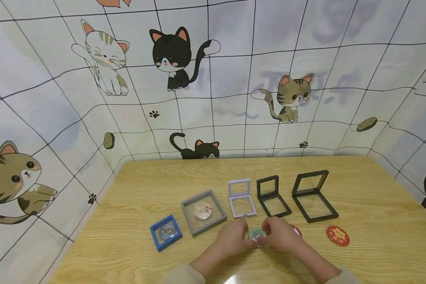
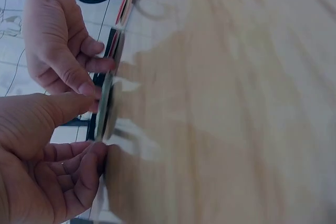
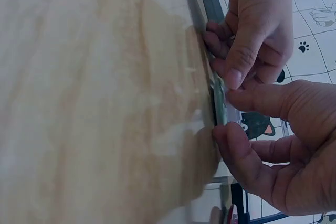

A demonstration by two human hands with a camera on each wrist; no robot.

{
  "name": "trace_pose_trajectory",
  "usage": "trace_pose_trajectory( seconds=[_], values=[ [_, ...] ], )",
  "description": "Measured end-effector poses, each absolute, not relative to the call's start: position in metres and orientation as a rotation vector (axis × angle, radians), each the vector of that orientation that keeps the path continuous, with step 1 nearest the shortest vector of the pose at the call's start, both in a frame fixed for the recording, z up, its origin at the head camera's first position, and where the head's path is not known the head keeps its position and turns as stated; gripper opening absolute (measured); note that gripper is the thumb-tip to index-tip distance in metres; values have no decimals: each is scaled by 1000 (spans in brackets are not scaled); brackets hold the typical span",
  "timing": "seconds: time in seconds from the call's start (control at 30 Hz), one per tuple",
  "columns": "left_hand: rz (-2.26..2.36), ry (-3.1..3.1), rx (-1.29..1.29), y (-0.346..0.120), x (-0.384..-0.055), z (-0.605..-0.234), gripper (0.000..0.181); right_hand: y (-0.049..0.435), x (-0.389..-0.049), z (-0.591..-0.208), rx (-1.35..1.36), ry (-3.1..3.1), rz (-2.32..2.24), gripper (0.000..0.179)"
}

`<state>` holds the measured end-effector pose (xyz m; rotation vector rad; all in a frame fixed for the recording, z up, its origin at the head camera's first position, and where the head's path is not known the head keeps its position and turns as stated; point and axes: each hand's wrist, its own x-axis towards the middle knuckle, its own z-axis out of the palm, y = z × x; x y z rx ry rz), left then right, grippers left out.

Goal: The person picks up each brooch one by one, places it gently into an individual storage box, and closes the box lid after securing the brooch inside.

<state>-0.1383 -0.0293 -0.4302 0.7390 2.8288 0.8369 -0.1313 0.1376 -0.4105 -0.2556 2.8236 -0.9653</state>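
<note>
A round green badge (image 1: 257, 233) with a small cartoon print is near the front middle of the wooden table. My left hand (image 1: 233, 237) pinches its left edge between thumb and fingers. From the other side my right hand (image 1: 281, 235) grips the right edge the same way. Seen edge-on in the left wrist view, the badge (image 2: 103, 108) looks thin, with a dark underside close to the tabletop. Both thumbs come near each other on its near rim in the right wrist view. Just beyond my right hand, a red and white badge (image 1: 296, 230) is partly hidden.
A red badge with yellow print (image 1: 338, 235) lies at right. Behind stand opened frames: lilac (image 1: 243, 216), small black (image 1: 280, 213) and larger black (image 1: 314, 219). To the left, a grey frame (image 1: 207, 229) and a blue frame (image 1: 170, 242) each hold a round badge.
</note>
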Motion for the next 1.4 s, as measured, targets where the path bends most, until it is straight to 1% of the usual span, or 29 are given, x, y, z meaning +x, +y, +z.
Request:
trace_pose_trajectory(
  seconds=[0.07,0.13,0.33,0.57,0.77,0.87,1.07,1.17,1.4],
  values=[
    [805,2852,745,-26,-138,-432,37,137,-129,-413,-254,2814,-993,28],
    [768,2882,761,-23,-138,-432,38,136,-128,-414,-243,2816,-1014,28],
    [772,2900,801,-22,-137,-430,35,135,-128,-416,-209,2846,-1032,27],
    [886,2855,815,-23,-136,-428,32,136,-128,-419,-251,2872,-1059,27],
    [1056,2746,727,-24,-137,-430,23,134,-127,-419,-144,2830,-1145,22],
    [1148,2709,690,-25,-140,-434,19,134,-127,-421,-138,2793,-1218,19],
    [1351,2614,562,-27,-143,-438,18,135,-129,-424,-116,2726,-1336,16],
    [1411,2586,490,-27,-143,-436,18,133,-132,-424,-81,2684,-1382,17],
    [1502,2540,385,-27,-145,-426,17,135,-141,-422,-123,2626,-1465,17]
  ],
)
